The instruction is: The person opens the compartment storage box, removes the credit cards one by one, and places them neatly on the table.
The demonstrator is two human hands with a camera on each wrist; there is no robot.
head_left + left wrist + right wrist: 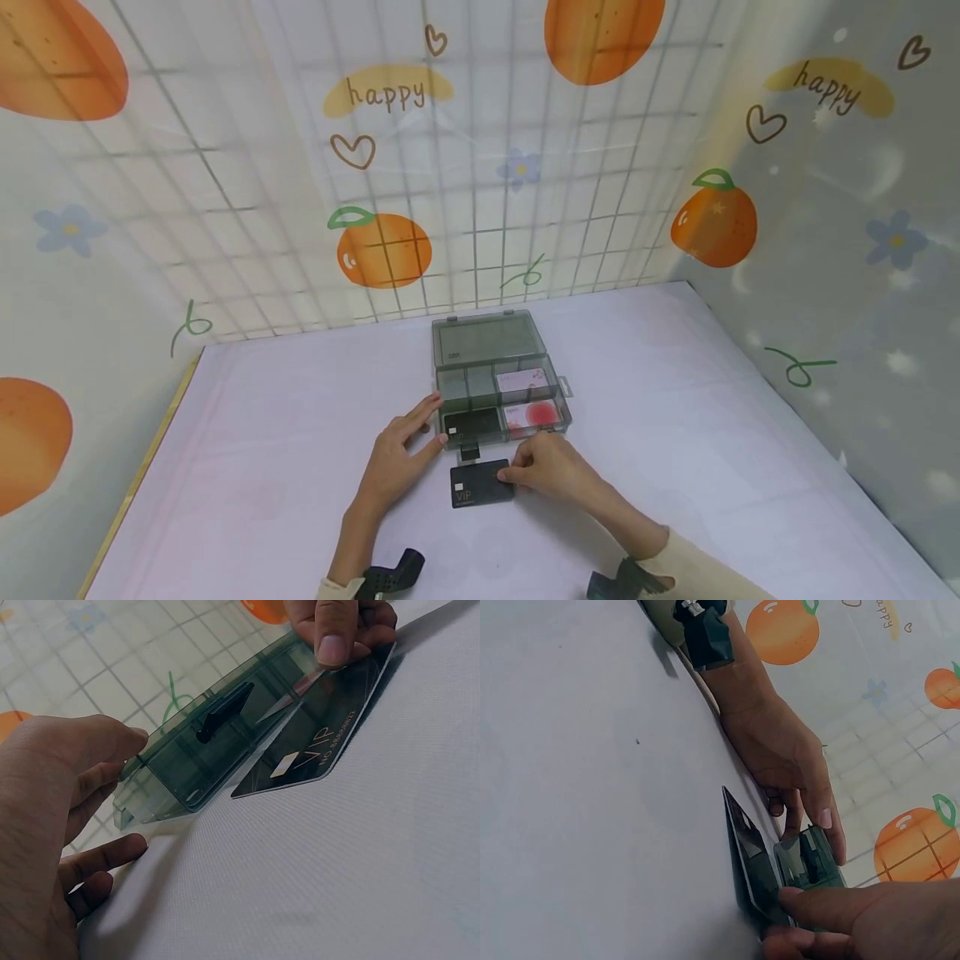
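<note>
My right hand (551,468) pinches the right edge of a black VIP card (471,485), thumb on top. The card is tilted up from the table just in front of a translucent grey-green compartment box (457,379). My left hand (396,454) lies at the box's left side, its thumb touching the front left corner. The box's lid (487,340) is folded back. Another black card (476,425) lies in the front left compartment, a white card with a red circle (531,414) in the front right, and a pink-white card (522,380) behind it.
The box's front latch (468,451) hangs down, and a small hanging tab (566,386) sticks out on the right. A white cloth (262,467) covers the table. Curtains (480,208) with orange prints stand at the back and sides.
</note>
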